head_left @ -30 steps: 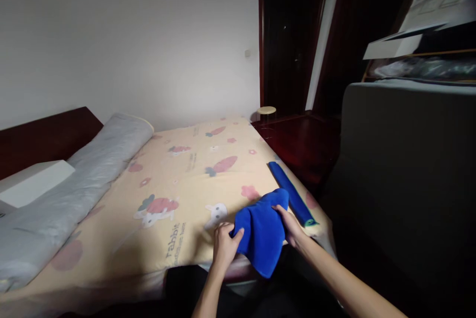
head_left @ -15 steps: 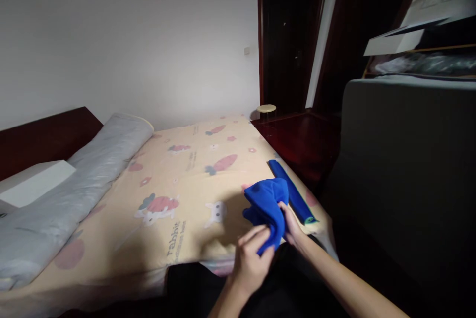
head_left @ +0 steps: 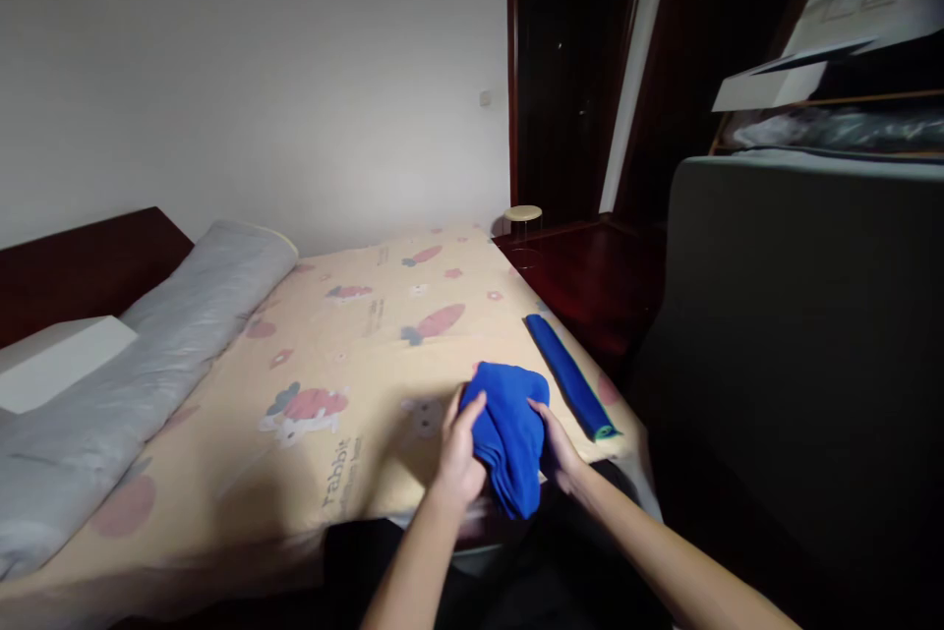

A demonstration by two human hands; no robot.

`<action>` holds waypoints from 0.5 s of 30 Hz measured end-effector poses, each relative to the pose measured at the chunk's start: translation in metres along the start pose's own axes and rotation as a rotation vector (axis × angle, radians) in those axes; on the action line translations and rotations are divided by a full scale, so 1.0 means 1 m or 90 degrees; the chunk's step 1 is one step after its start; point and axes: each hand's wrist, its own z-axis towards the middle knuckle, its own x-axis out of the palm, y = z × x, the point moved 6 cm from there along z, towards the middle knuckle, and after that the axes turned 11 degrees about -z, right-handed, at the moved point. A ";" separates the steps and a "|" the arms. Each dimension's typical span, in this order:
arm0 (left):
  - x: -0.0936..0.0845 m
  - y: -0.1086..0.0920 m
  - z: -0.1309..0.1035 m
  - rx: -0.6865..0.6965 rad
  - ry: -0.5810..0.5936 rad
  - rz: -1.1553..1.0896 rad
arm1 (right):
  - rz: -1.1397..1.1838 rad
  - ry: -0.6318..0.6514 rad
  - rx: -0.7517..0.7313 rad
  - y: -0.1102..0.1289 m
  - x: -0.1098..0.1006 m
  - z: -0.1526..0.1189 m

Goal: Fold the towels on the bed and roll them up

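A person grips a folded blue cloth (head_left: 508, 429) in both bare hands at the near edge of a bed. The left hand (head_left: 461, 453) is clamped on the cloth's left side, thumb laid over the top; the right hand (head_left: 561, 453) clasps the opposite side, its thumb also pressed on the fabric. The two hands are apart, with the bundle between them and its creased lower end pointing toward the wearer's dark clothing (head_left: 365, 551).

Just beyond the right hand, a blue roll (head_left: 566, 376) with a green edge at its near end lies along the right side of the bed. The cream sheet (head_left: 387, 370) carries rabbits, pink carrots, flowers and the word "rabbit." To the left, a long grey bolster (head_left: 177, 345) stretches beside a dark red headboard (head_left: 88, 261), with a white box-like item (head_left: 66, 362) near it. In the background, a round-topped stool (head_left: 523, 214) stands near a dark door (head_left: 575, 89), while a tall grey panel (head_left: 796, 296) rises at right.
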 end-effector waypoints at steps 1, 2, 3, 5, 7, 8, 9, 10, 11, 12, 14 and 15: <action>0.002 -0.014 0.006 -0.003 0.001 -0.034 | 0.009 0.004 0.012 -0.001 0.004 -0.001; 0.005 -0.027 0.012 -0.001 0.004 -0.054 | 0.014 0.011 0.018 -0.001 0.008 -0.002; 0.006 -0.039 0.018 -0.001 0.003 -0.066 | 0.019 0.024 0.021 -0.001 0.013 -0.003; 0.008 -0.061 0.030 -0.003 0.001 -0.085 | 0.023 0.064 0.021 0.000 0.021 -0.005; 0.008 -0.079 0.043 0.003 0.002 -0.104 | 0.024 0.105 0.020 0.000 0.027 -0.007; 0.006 -0.087 0.049 0.013 0.003 -0.114 | 0.022 0.121 0.020 0.001 0.028 -0.008; 0.004 -0.095 0.056 0.027 0.002 -0.123 | 0.020 0.133 0.019 0.001 0.029 -0.009; 0.001 -0.102 0.064 0.043 -0.001 -0.130 | 0.018 0.140 0.018 0.001 0.029 -0.010; -0.003 -0.109 0.072 0.060 -0.007 -0.134 | 0.016 0.141 0.017 0.002 0.029 -0.011; -0.007 -0.116 0.081 0.078 -0.016 -0.131 | 0.014 0.138 0.017 0.003 0.029 -0.012; -0.017 -0.131 0.100 0.117 -0.035 -0.111 | 0.010 0.125 0.017 0.005 0.027 -0.014; -0.021 -0.139 0.110 0.133 -0.045 -0.099 | 0.008 0.119 0.018 0.007 0.026 -0.015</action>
